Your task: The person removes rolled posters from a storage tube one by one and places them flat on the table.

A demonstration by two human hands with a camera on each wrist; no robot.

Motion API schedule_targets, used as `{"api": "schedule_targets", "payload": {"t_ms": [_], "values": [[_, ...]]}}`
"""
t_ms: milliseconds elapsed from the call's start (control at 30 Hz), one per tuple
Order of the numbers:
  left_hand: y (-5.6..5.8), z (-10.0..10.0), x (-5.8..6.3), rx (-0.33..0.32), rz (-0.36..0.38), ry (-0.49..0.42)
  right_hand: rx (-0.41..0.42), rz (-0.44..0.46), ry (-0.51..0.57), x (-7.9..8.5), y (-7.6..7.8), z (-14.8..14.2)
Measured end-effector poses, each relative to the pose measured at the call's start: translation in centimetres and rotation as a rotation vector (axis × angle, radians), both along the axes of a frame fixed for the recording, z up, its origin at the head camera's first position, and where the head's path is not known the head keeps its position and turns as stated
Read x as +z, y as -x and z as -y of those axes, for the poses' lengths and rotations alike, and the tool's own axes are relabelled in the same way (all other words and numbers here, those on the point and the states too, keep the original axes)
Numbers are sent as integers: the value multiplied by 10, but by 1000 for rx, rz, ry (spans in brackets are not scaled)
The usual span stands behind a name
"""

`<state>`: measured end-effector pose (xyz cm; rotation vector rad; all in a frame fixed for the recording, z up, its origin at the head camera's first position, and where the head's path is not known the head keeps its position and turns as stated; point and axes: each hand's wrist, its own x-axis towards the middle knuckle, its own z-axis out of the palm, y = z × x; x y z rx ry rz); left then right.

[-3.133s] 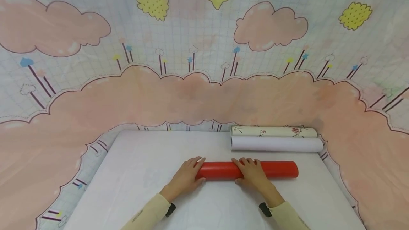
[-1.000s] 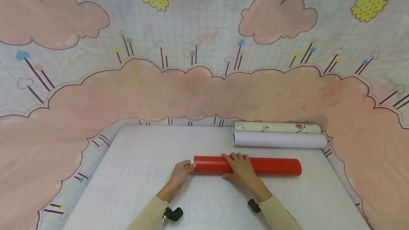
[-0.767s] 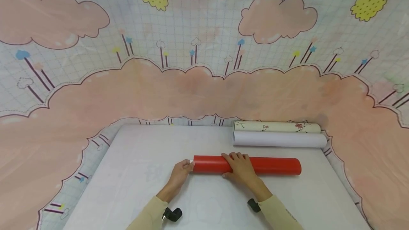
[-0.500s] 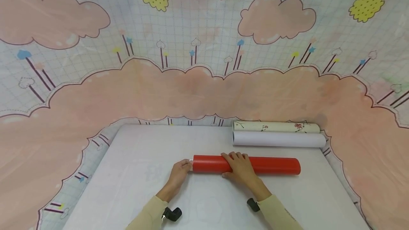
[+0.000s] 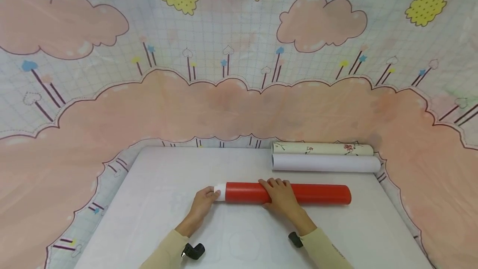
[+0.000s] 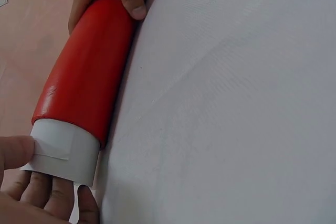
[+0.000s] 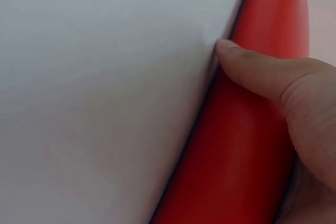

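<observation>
A red tube (image 5: 321,194) lies crosswise on the white table. Out of its left end sticks a white paper roll (image 5: 220,192), with a short strip on its side in the left wrist view. My left hand (image 5: 203,203) pinches the roll's outer end, thumb on the outside and fingers at the open end. Around the middle of the red tube, my right hand (image 5: 282,200) grips it from above. The thumb of that hand lies across the red surface (image 7: 236,145) in the right wrist view. Most of the white roll is hidden inside the tube.
At the back right of the table (image 5: 168,235) lie a white roll (image 5: 325,163) and, behind it, a cream roll with flower print (image 5: 325,148). A cloth with clouds and stars (image 5: 239,111) hangs behind the table and along its sides.
My left hand has let go of the red tube's side, taken the white roll at its end and drawn it leftward out of the tube. My right hand still holds the tube, slightly further left.
</observation>
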<state>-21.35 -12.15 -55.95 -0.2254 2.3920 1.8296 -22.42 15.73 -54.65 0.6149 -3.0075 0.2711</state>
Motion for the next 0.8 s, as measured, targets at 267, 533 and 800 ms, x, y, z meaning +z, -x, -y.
{"api": "schedule_targets", "payload": {"t_ms": [267, 533, 800], "values": [[0, 0, -2, -14, -12, -25, 10, 6, -10, 1, -1, -1], [-4, 2, 3, -15, -1, -27, 14, 36, 14, 6, -3, -1], [-12, 3, 13, -42, -7, -45, 29, -21, 3, 13, -9, -5]]}}
